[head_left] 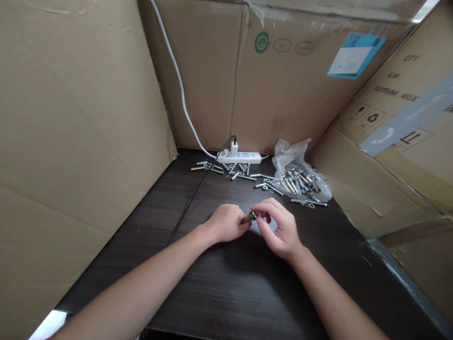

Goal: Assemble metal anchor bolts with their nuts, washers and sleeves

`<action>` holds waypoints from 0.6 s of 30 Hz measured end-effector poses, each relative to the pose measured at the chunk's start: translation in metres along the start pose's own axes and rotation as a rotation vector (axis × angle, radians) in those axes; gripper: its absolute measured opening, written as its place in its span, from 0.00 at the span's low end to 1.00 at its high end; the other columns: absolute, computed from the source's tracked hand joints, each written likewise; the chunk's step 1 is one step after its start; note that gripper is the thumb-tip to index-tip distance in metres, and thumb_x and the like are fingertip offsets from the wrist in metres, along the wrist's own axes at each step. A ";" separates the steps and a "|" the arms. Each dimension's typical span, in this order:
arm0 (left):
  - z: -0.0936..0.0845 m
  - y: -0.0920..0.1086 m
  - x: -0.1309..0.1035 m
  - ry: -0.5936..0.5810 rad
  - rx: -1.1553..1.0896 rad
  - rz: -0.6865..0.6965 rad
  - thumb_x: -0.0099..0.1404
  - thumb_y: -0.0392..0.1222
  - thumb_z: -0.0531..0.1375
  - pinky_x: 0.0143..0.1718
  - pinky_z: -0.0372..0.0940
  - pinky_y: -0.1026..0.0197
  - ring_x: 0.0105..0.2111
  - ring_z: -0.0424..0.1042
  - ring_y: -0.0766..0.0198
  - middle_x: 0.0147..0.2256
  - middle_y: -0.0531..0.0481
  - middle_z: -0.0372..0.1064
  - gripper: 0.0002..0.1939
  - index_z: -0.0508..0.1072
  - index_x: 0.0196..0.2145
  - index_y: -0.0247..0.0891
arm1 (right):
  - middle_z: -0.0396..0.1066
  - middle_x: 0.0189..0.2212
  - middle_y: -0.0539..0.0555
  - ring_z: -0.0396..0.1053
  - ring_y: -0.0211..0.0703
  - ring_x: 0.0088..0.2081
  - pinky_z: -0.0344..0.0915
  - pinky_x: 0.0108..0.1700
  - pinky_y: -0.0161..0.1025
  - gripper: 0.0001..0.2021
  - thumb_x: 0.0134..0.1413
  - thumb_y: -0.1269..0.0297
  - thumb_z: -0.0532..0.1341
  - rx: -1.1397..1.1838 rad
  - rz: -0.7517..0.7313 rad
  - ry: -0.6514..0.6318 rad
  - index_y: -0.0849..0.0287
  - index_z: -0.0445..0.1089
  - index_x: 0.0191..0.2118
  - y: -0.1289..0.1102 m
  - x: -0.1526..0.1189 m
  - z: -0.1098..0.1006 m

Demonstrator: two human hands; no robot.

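A brass-coloured bolt (249,217) with a nut or washers at its right end is held above the dark table (219,278). My left hand (229,222) is closed round the bolt's left part. At the other end, the thumb and forefinger of my right hand (279,226) pinch around the nut end, with the remaining fingers curled. Behind the hands lie loose silver bolts (247,177) and small washers (265,188). More bolts (300,183) fill an open clear plastic bag (283,156) at the back right.
A white power strip (244,157) with a plugged-in adapter (234,149) stands at the back. From it a black cable (191,200) runs forward past my left forearm. Cardboard walls (212,85) enclose the left, back and right sides.
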State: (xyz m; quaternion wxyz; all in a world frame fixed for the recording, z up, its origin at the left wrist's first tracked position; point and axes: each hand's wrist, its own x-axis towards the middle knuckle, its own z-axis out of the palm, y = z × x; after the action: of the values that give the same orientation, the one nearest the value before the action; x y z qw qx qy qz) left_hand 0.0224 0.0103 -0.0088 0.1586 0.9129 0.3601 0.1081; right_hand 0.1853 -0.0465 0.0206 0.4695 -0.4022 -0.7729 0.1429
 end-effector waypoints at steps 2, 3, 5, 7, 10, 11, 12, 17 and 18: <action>-0.002 0.001 0.000 -0.005 0.005 -0.005 0.65 0.47 0.50 0.27 0.55 0.62 0.25 0.70 0.62 0.24 0.46 0.72 0.21 0.74 0.22 0.36 | 0.66 0.30 0.53 0.63 0.40 0.29 0.62 0.29 0.38 0.08 0.51 0.73 0.57 -0.009 0.005 0.012 0.58 0.67 0.38 -0.001 0.001 0.000; -0.003 0.002 0.000 -0.008 0.011 -0.003 0.65 0.47 0.50 0.26 0.55 0.62 0.25 0.70 0.61 0.24 0.46 0.72 0.21 0.74 0.22 0.36 | 0.66 0.29 0.53 0.62 0.39 0.29 0.61 0.29 0.37 0.07 0.51 0.72 0.57 -0.016 0.010 0.016 0.58 0.67 0.37 -0.001 0.001 0.000; -0.005 0.003 0.000 -0.014 0.025 0.012 0.65 0.47 0.50 0.27 0.56 0.62 0.26 0.71 0.60 0.25 0.45 0.72 0.21 0.74 0.22 0.36 | 0.65 0.27 0.51 0.61 0.38 0.27 0.60 0.28 0.37 0.03 0.51 0.70 0.59 -0.038 0.026 0.023 0.58 0.65 0.33 0.000 0.002 0.001; -0.005 0.004 0.000 -0.018 0.031 0.025 0.65 0.47 0.51 0.29 0.57 0.61 0.28 0.71 0.59 0.26 0.45 0.72 0.20 0.74 0.23 0.36 | 0.62 0.24 0.50 0.60 0.38 0.26 0.58 0.26 0.36 0.03 0.50 0.68 0.60 -0.064 0.039 0.028 0.57 0.63 0.30 0.002 0.001 0.001; -0.005 0.004 0.000 -0.022 0.013 0.014 0.64 0.48 0.52 0.30 0.58 0.61 0.28 0.71 0.59 0.26 0.45 0.72 0.19 0.74 0.23 0.36 | 0.61 0.24 0.49 0.60 0.38 0.26 0.58 0.26 0.36 0.07 0.49 0.66 0.61 -0.069 0.049 0.030 0.57 0.61 0.29 0.005 0.000 0.002; -0.005 0.004 0.000 -0.025 0.007 0.003 0.64 0.48 0.52 0.29 0.58 0.62 0.27 0.71 0.59 0.25 0.45 0.72 0.19 0.74 0.23 0.36 | 0.62 0.26 0.50 0.60 0.38 0.27 0.59 0.26 0.36 0.06 0.49 0.66 0.61 -0.056 0.051 0.027 0.57 0.62 0.31 0.005 0.000 0.002; -0.004 0.004 0.000 -0.025 0.003 -0.007 0.64 0.48 0.51 0.29 0.57 0.62 0.27 0.70 0.60 0.25 0.46 0.72 0.20 0.74 0.22 0.36 | 0.63 0.27 0.51 0.61 0.39 0.28 0.60 0.27 0.36 0.06 0.49 0.67 0.60 -0.037 0.048 0.026 0.57 0.63 0.34 0.005 -0.001 0.002; -0.001 0.001 0.000 -0.001 -0.015 0.003 0.65 0.46 0.50 0.29 0.56 0.63 0.27 0.71 0.62 0.26 0.46 0.73 0.20 0.73 0.22 0.36 | 0.66 0.34 0.54 0.64 0.41 0.31 0.63 0.30 0.38 0.14 0.50 0.73 0.55 0.024 -0.004 0.009 0.58 0.68 0.44 0.003 -0.002 -0.001; 0.000 0.001 0.000 0.001 -0.018 0.003 0.65 0.46 0.49 0.29 0.56 0.63 0.27 0.71 0.62 0.26 0.46 0.73 0.20 0.73 0.22 0.37 | 0.67 0.33 0.55 0.64 0.41 0.31 0.63 0.30 0.38 0.14 0.51 0.74 0.55 0.021 -0.004 0.005 0.57 0.69 0.43 0.002 -0.002 -0.001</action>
State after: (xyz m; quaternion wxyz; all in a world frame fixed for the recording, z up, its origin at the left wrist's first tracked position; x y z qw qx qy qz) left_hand 0.0230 0.0097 -0.0085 0.1666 0.9120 0.3578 0.1120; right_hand 0.1874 -0.0468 0.0192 0.4759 -0.3959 -0.7711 0.1492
